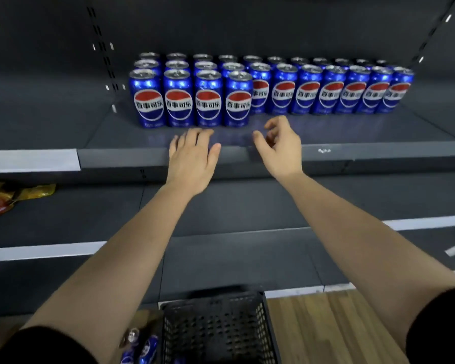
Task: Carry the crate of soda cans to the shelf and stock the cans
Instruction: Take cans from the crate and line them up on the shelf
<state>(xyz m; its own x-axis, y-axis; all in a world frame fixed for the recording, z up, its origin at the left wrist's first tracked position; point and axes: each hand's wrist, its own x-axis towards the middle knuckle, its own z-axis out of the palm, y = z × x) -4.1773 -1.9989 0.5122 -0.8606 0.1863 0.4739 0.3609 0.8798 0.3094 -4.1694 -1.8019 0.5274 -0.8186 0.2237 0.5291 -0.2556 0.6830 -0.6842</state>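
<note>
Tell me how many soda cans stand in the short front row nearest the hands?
4, side by side on the shelf: leftmost can, second can, third can and fourth can, just beyond the left hand. Longer rows behind hold more, partly hidden.

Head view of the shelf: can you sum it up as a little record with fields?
shelf: dark, holding rows of blue soda cans
front row: four cans, at the left
left hand: fingers straight, empty, over the shelf edge
right hand: fingers loosely curled, empty
crate: black, below the shelves
loose cans: just left of the crate
</note>
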